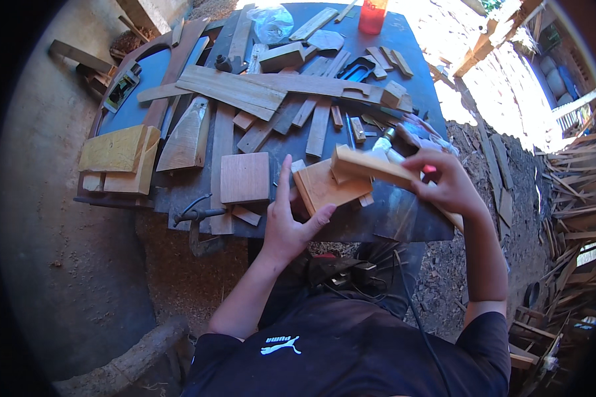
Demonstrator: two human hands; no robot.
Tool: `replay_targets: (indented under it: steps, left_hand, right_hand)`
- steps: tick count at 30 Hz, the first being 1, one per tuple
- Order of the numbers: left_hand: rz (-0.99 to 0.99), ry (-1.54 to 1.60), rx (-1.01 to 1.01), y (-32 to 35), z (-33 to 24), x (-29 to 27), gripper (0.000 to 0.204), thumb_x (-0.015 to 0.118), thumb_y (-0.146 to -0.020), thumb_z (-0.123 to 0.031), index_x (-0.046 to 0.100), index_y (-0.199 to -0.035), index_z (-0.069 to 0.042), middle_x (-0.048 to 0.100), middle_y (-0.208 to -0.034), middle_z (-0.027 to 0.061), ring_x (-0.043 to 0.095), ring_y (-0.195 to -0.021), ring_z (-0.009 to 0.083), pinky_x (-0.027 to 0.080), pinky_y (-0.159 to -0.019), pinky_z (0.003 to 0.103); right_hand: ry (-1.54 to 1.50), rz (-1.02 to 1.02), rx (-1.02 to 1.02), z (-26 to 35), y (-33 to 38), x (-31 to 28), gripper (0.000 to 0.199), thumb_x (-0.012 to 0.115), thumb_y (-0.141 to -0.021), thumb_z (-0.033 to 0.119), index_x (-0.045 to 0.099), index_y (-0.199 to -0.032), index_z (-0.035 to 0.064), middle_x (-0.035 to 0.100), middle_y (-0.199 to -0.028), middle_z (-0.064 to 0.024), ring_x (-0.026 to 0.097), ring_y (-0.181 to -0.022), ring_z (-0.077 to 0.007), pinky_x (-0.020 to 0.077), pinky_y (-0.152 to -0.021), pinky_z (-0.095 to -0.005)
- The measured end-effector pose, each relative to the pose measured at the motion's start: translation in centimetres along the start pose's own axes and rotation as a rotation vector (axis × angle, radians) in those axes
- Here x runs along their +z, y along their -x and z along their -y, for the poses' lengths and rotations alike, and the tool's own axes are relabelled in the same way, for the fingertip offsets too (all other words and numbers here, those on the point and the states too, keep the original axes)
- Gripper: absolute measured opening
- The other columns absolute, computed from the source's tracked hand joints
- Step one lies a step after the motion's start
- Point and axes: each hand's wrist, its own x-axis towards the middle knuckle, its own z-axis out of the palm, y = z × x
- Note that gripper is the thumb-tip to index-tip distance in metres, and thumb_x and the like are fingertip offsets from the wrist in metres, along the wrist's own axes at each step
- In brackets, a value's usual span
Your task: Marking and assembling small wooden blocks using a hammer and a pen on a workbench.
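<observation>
Big dark table (410, 225) is littered w/ planks, offcuts & a square board (245, 177) left of centre, red bottle (372, 14) at the far edge. At the near edge the left hand (286, 228) props a tan wood block (326, 188), index finger straight up, thumb under the block's lower edge. Right hand (447, 185) has fingers curled tight round a light wood strip (371, 167) lying across the block's top, touching it.

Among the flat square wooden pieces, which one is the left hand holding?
The tilted square wooden block, gripped by the left hand at the bench's front edge. The similar square block lies flat, untouched, left of it.
</observation>
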Motion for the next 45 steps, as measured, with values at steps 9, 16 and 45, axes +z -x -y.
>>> replay_targets:
  steps: [9,16,45]
  left_hand:
    - [0.003,0.126,-0.082,0.3,-0.1,0.1,0.125,0.091,-0.079,-0.042,0.008,-0.166,-0.005,0.071,-0.125,0.0216,0.069,-0.118,0.0268,0.051,-0.104,0.04]
    - [0.04,0.321,-0.012,0.1,1.3,-0.6,0.114,0.075,-0.087,-0.062,0.011,-0.167,-0.011,0.06,-0.142,0.0196,0.06,-0.13,0.025,0.048,-0.108,0.039]
    - [-0.125,0.34,-0.047,-1.1,1.7,-0.4,0.078,0.054,-0.101,-0.064,0.037,-0.157,-0.013,0.059,-0.131,0.0066,0.067,-0.108,0.0135,0.057,-0.085,0.026]
  right_hand:
    - [-0.105,-0.058,-0.184,0.0,0.1,2.4,0.037,0.07,-0.086,-0.001,0.074,-0.122,0.0046,0.061,-0.101,-0.0022,0.06,-0.095,-0.0081,0.0561,-0.075,-0.023]
    - [-0.252,-0.06,-0.226,-0.6,-2.6,5.3,0.035,0.072,-0.093,0.004,0.072,-0.128,0.0086,0.065,-0.121,-0.0034,0.062,-0.108,-0.0108,0.056,-0.089,-0.0268]
    - [-0.958,-0.057,-0.228,-4.3,-2.3,8.2,0.061,0.064,-0.095,-0.003,0.044,-0.153,0.0031,0.062,-0.136,-0.0116,0.062,-0.126,-0.0204,0.0532,-0.108,-0.0362]
